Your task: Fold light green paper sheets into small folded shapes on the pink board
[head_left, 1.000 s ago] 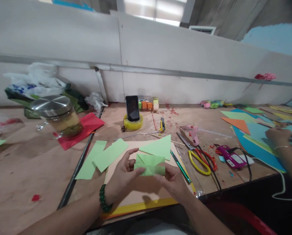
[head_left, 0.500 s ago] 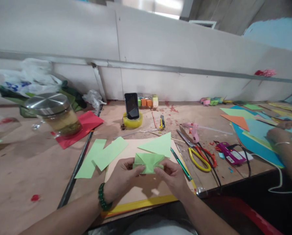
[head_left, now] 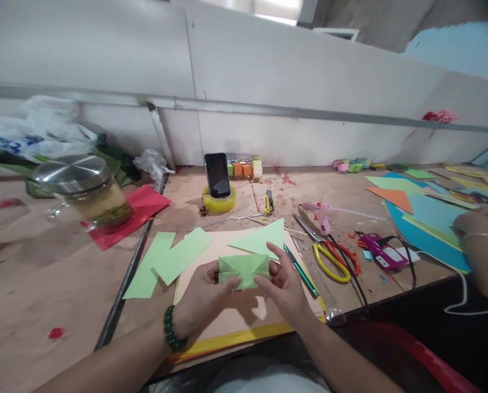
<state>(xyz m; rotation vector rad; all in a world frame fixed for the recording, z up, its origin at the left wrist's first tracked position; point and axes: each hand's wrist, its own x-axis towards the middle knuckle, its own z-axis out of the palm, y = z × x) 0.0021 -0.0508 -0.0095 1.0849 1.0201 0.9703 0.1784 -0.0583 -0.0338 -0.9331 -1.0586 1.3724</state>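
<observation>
A folded light-green paper point(head_left: 244, 268) is held up between both hands, its crease lines meeting near the middle. My left hand point(head_left: 209, 286) pinches its left end, thumb on the front face; a green bead bracelet circles that wrist. At the other end, my right hand point(head_left: 285, 289) grips the paper with its thumb in front, while the index finger is lifted off. Below lies a stack of pale sheets point(head_left: 223, 322). A green triangular paper point(head_left: 260, 237) rests just beyond the hands, and green paper strips point(head_left: 182, 254) lie to the left.
On the right are a green pen point(head_left: 301, 271), scissors point(head_left: 329, 262), a pink glue gun point(head_left: 322, 218) and a purple device point(head_left: 383, 252). A phone point(head_left: 217, 174) stands in a yellow tape roll. Left is a glass jar point(head_left: 100, 202) on red paper. Another person's hand point(head_left: 479, 224) is at far right.
My right index finger has lifted away from the paper and now points upward. The folded paper stays between both hands. The other person's hand has shifted slightly.
</observation>
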